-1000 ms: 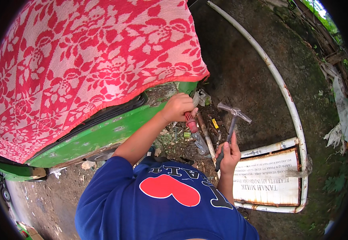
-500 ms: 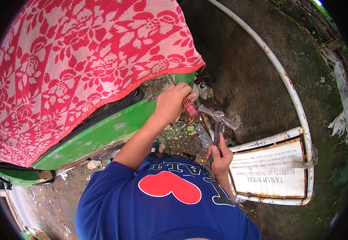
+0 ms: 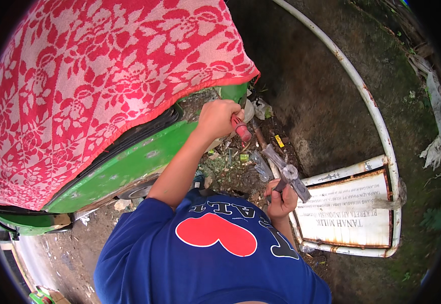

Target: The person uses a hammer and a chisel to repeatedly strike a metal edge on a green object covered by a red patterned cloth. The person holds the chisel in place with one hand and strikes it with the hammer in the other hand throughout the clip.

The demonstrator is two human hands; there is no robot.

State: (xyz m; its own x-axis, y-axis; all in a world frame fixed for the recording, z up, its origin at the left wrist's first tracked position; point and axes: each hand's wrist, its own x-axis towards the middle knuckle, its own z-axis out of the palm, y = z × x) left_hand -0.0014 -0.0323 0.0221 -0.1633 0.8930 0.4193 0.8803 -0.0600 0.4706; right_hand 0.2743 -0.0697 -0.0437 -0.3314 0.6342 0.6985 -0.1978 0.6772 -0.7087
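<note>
My left hand [image 3: 218, 119] is closed around a tool with a ridged red handle [image 3: 241, 129]. The handle's butt points to the right, and the tool's other end is hidden behind my fingers. That hand is at the scuffed corner of a green car body [image 3: 152, 153]. My right hand [image 3: 282, 201] grips a hammer [image 3: 290, 173] by its dark handle. The hammer's grey metal head is tilted upward in front of my chest, below and to the right of the red handle and apart from it.
A red and pink floral towel [image 3: 129, 71] covers the car's top. At the right, a rusty white pipe frame [image 3: 362, 91] holds a white sign [image 3: 350, 213] lying low. Plastic scraps and a yellow wrapper [image 3: 280, 141] litter the dirt. A torn white sheet [image 3: 436, 116] hangs at far right.
My right hand has drawn the hammer down and away from the red handle, and its head has turned. My left hand still grips the red-handled tool at about the same spot.
</note>
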